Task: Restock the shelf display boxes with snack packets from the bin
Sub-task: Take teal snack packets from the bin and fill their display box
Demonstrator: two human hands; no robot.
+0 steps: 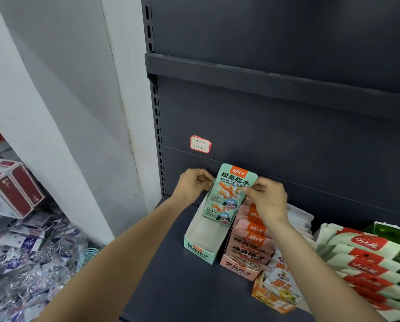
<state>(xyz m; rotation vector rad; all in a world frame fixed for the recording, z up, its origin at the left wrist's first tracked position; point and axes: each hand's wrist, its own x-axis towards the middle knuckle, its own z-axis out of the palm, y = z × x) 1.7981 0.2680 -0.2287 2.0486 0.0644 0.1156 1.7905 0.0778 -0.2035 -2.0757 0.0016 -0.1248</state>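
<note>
Head view: a dark grey shelf [182,287] fills the middle and the right of the picture, with both bare forearms reaching up from 6 o'clock.
Left hand: the left hand [192,184] has its fingers curled on the left edge of the header card [231,191] and pinches it.
Right hand: the right hand [267,198] pinches the right edge of the same card, with fingers bent.
Header card: mint green, printed with snack pictures and cartoon birds, it stands upright at the back end of the mint display box [201,240], near the centre of the picture.
Mint display box: open at the top, white inside, no packets can be seen in it; it rests on the shelf, and the card is at its 12 o'clock end.
Pink display box: the pink display box [243,266] touches the mint one at its 3 o'clock side and is full of pink packets [252,231] standing in a row.
Other stock: an orange box [273,296] with pouches at 5 o'clock, and a row of white and red packets [366,259] at 4 o'clock.
Label: a small white sticker with red border [200,144] is on the back panel, at 12 o'clock from the card.
Bin: at 8 o'clock, left of the shelf, a pile of blue and silver snack packets [27,256]; the container itself I cannot make out.
Cartons: white and dark red cartons [11,189] at 9 o'clock.
</note>
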